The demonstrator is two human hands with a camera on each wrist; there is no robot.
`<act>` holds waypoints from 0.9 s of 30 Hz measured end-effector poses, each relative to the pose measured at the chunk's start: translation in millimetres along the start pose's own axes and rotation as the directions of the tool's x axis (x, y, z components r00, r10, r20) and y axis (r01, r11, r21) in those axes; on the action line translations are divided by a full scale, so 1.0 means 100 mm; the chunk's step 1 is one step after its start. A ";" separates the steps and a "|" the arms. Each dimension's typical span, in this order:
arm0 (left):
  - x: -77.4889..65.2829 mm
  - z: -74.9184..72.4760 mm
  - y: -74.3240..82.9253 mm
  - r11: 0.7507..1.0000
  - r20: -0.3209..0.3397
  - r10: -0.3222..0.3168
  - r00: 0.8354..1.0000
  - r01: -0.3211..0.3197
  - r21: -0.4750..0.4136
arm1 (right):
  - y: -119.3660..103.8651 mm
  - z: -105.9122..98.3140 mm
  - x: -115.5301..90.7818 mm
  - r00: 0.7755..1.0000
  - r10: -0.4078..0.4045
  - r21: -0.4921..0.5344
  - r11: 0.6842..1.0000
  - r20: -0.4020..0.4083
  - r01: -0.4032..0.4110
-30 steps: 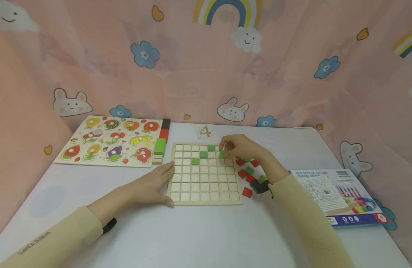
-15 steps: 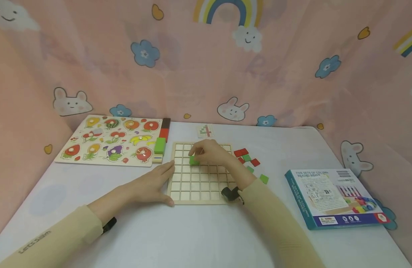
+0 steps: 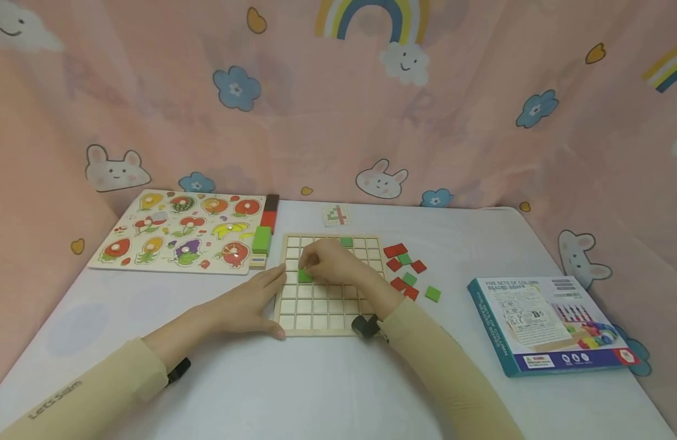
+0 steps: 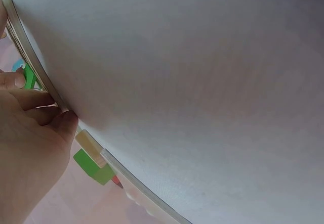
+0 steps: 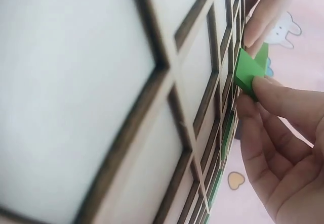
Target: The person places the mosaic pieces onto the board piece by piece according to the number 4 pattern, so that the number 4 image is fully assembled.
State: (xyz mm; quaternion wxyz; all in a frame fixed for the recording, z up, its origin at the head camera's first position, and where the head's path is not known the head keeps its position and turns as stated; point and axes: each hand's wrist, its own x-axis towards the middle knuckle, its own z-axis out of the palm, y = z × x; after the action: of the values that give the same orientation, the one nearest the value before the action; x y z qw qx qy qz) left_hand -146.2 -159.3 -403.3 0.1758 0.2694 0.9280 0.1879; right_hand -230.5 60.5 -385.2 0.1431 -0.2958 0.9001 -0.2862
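A wooden grid board point(image 3: 316, 333) lies in the middle of the table. My left hand point(image 3: 247, 305) rests along its left edge, fingers extended and thumb at the near corner. Over the left part of the grid, my right hand point(image 3: 335, 263) pinches a green square tile point(image 3: 304, 277). In the right wrist view, that tile point(image 5: 247, 72) is tilted against the grid between thumb and fingers. Another green tile point(image 3: 346, 242) sits in a cell of the top row; the right hand hides cells below it. Loose red tiles point(image 3: 395, 250) and green tiles point(image 3: 433, 294) lie right of the board.
A small pattern card point(image 3: 336, 215) lies behind the board. At the left is a fruit knob puzzle point(image 3: 176, 235), with coloured blocks point(image 3: 262, 240) along its right side. A flat printed box point(image 3: 553, 324) lies at the right. A patterned pink cloth point(image 3: 311, 122) hangs behind the table.
My right hand has travelled left across the board with the green tile, then slightly nearer and further left to a lower cell. The left hand has stayed at the board's edge.
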 end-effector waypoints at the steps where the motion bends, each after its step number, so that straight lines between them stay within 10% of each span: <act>1: 0.00 0.00 0.00 1.000 -0.001 0.001 1.000 -0.001 0.001 | 0.00 0.00 0.00 1.000 -0.001 -0.008 1.000 0.000 0.001; 20: -0.01 0.01 -0.03 1.000 -0.006 0.003 1.000 -0.003 0.009 | -0.03 0.02 0.01 1.000 -0.008 -0.123 0.992 0.012 0.009; 27: -0.01 0.01 -0.02 1.000 -0.013 0.016 1.000 -0.016 0.004 | 0.19 -0.32 -0.08 0.997 0.038 -0.030 0.999 -0.071 -0.040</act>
State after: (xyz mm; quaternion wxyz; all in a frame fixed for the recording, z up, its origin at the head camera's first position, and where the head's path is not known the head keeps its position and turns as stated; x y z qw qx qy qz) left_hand -146.2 -160.8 -404.6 0.1675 0.2760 0.9273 0.1894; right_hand -246.2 91.9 -370.3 0.1122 -0.2701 0.9145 -0.2795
